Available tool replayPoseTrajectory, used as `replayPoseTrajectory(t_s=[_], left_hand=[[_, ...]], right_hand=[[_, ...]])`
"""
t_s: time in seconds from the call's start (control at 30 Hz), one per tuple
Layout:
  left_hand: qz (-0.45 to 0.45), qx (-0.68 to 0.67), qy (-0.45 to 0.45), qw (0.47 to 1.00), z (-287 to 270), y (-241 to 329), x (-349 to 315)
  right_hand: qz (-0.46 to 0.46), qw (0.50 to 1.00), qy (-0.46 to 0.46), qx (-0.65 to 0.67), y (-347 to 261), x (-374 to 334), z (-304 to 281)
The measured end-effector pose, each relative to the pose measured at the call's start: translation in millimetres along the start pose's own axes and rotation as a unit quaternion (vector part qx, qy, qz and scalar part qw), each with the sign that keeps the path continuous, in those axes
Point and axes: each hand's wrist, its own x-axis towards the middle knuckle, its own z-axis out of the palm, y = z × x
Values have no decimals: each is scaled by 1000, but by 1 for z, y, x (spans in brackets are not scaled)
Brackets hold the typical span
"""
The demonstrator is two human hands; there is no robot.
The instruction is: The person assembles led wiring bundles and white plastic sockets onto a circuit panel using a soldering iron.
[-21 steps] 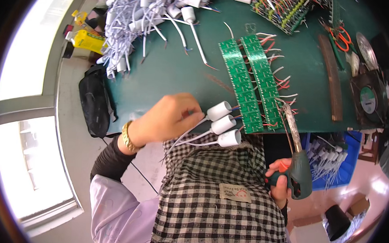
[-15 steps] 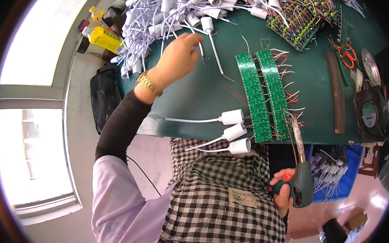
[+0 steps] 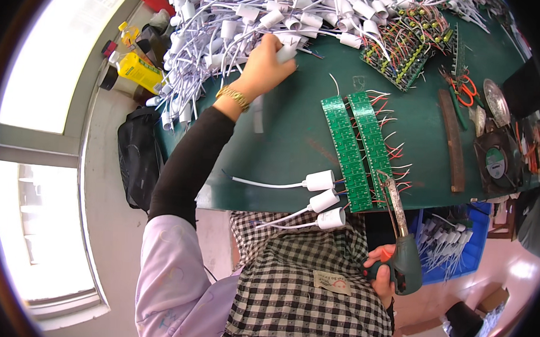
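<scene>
My left hand [image 3: 263, 69] reaches to the near edge of a heap of white lamp sockets with cables [image 3: 228, 29]. Its fingers are closed around one white lamp socket [image 3: 286, 53]; a blurred pale strip hangs below the hand. My right hand [image 3: 383, 276] grips a dark green soldering gun [image 3: 407, 265] low at the table's front edge. The gun's tip lies over the right one of two green circuit board strips [image 3: 369, 136], which carry red and white wires. Three lamp sockets [image 3: 319, 180] lie against the lower left side of the left strip [image 3: 348, 154].
Wired boards [image 3: 408, 42] are stacked at the back right. Orange-handled scissors [image 3: 466, 91], a brown wooden bar [image 3: 451, 140] and a small fan [image 3: 496, 161] lie on the right. A blue bin [image 3: 459, 255] of sockets stands below. Yellow bottles [image 3: 138, 72] and a black bag [image 3: 139, 157] are at left.
My left hand has moved to the right and closed on a lamp socket from the heap. My right hand still holds the soldering gun at the board strips. The view has shifted slightly.
</scene>
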Motion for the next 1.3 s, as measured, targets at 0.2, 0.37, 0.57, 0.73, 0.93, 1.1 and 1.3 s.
replayPoseTrajectory(t_s=[0.2,0.37,0.57,0.73,0.93,1.1,1.3], left_hand=[[183,-174,72,965,-19,18,-48],[174,-221,-104,954,-20,46,-86],[122,-312,-125,934,15,72,-124],[118,-226,-150,955,26,86,-135],[102,-198,-165,961,30,95,-135],[104,-183,-141,967,33,95,-136],[103,-200,-166,960,32,94,-135]], right_hand=[[14,1000,13,-3,0,1,1],[54,998,-20,15,-9,10,1],[60,998,-16,32,-10,8,1],[57,998,-15,29,-7,3,4],[76,997,-18,18,0,5,6],[74,997,-38,-5,0,9,6],[82,985,-111,-103,2,6,1]])
